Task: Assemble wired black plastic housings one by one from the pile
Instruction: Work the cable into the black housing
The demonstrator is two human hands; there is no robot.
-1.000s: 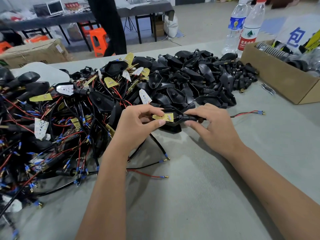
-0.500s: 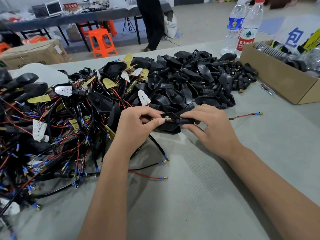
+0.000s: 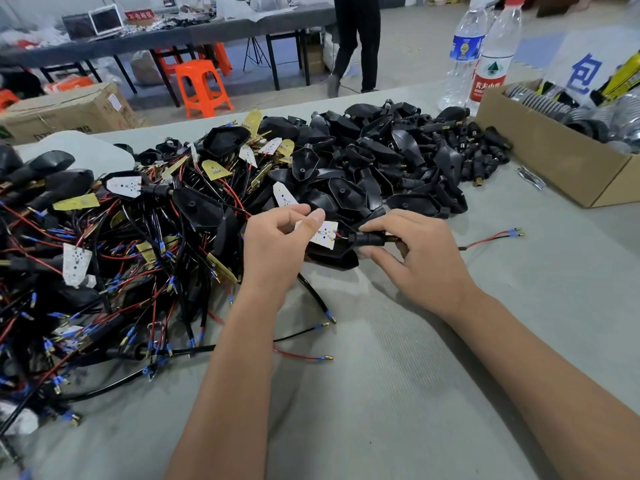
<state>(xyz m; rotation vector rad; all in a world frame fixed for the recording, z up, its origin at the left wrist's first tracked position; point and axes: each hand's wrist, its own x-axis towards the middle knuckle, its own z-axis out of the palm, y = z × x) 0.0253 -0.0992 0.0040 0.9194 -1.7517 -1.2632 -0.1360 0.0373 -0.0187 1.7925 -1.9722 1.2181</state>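
Observation:
My left hand (image 3: 277, 242) pinches a small white LED board (image 3: 325, 234) between thumb and fingers, white face up. The board sits over the open mouth of a black plastic housing (image 3: 334, 256) lying on the table. My right hand (image 3: 414, 252) grips the housing's black stem (image 3: 369, 239); a red and black wire pair (image 3: 491, 239) trails right from it. A pile of empty black housings (image 3: 381, 168) lies just beyond. A tangle of wired housings and boards (image 3: 114, 244) fills the left.
A cardboard box (image 3: 554, 157) of metal parts stands at the right, with two water bottles (image 3: 481, 53) behind it. Loose wires (image 3: 304, 355) lie on the grey mat (image 3: 398, 393) near my left forearm. A person (image 3: 356, 43) walks past orange stools beyond the table.
The board has turned in my left hand: its yellow back showed a second ago, its white face now shows. The person in the background has walked to the right.

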